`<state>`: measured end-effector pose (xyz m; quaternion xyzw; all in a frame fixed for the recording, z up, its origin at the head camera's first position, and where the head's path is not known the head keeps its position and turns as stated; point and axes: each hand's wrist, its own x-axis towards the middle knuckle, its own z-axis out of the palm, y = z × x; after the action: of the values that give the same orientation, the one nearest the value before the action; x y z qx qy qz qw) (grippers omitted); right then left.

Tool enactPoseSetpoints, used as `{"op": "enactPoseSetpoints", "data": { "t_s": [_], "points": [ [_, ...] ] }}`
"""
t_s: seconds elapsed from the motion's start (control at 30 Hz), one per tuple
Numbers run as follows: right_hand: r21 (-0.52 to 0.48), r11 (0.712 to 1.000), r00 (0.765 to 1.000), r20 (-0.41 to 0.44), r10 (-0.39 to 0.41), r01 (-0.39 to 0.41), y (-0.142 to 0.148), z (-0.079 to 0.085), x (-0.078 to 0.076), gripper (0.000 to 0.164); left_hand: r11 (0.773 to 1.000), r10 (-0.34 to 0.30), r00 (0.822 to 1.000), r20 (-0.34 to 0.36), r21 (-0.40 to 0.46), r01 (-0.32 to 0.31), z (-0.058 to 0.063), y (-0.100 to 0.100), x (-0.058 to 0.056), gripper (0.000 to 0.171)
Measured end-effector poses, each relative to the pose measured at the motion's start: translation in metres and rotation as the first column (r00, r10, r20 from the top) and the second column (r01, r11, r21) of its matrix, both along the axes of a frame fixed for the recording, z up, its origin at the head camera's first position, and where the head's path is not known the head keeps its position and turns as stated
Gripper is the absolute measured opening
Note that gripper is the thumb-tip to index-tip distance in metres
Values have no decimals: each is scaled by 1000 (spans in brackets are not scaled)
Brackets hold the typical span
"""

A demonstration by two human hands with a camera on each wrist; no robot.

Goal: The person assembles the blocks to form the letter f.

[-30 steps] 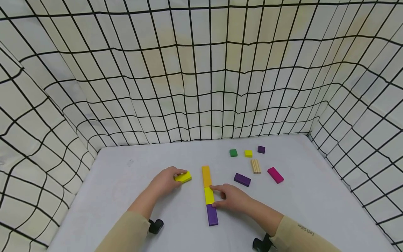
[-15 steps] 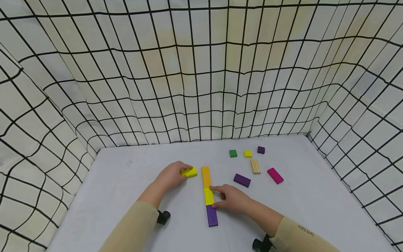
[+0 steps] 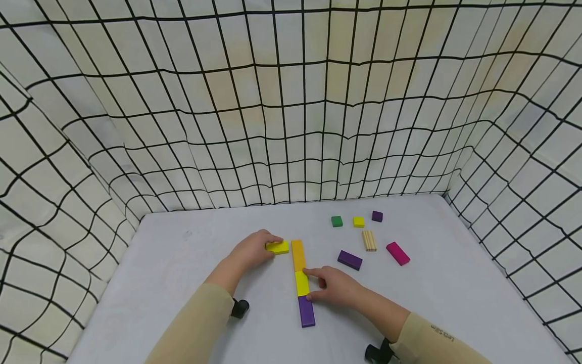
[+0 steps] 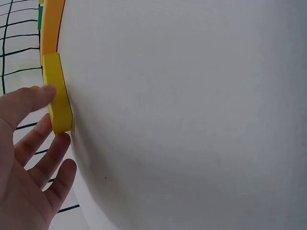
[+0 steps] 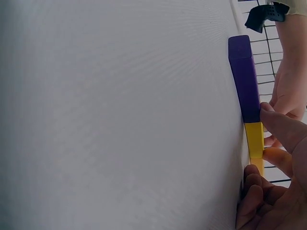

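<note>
In the head view my left hand [image 3: 254, 248] pinches a yellow rectangular block [image 3: 278, 247] just left of a row of blocks. The left wrist view shows the thumb on one face of this block, its far end close to the orange block; whether they touch I cannot tell. The row has an orange block [image 3: 297, 255] at the far end, another yellow block [image 3: 302, 284] in the middle and a purple block [image 3: 306, 311] nearest me. My right hand [image 3: 336, 286] touches the row's right side, index finger near the orange-yellow joint, thumb near the yellow-purple joint.
Right of the row lie a second purple block [image 3: 349, 260], a magenta block [image 3: 397, 253] and several light wooden sticks [image 3: 369, 240]. Behind them sit a small green block [image 3: 337, 221], a small yellow block [image 3: 358, 222] and a small dark purple block [image 3: 377, 216]. Black netting [image 3: 291, 151] surrounds the white table [image 3: 182, 268].
My left hand has carried its yellow block right and slightly away from me, up beside the orange block, turning it more crosswise to the row. The right hand has stayed in place.
</note>
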<state>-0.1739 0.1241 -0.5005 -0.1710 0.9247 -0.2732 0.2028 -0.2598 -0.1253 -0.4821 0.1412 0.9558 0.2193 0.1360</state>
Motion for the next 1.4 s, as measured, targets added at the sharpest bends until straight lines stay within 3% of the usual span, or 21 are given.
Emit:
{"op": "enactPoseSetpoints", "data": {
  "t_s": [0.23, 0.5, 1.1, 1.4],
  "points": [
    [-2, 1000, 1000, -4, 5, -5, 0, 2, 0, 66, 991, 69, 996, 55, 114, -75, -9, -5, -4, 43],
    [-5, 1000, 1000, -3, 9, -9, 0, 4, 1, 66, 973, 125, 986, 114, 180, -144, -16, -7, -6, 37],
    [-6, 1000, 1000, 0, 2, -2, 1, 1, 0, 66, 982, 85, 993, 80, 160, -97, -15, -1, -8, 37],
    [-7, 1000, 1000, 8, 0, 0, -1, 0, -1, 66, 979, 93, 991, 92, 175, -108, -14, -1, -6, 37]
  ]
}}
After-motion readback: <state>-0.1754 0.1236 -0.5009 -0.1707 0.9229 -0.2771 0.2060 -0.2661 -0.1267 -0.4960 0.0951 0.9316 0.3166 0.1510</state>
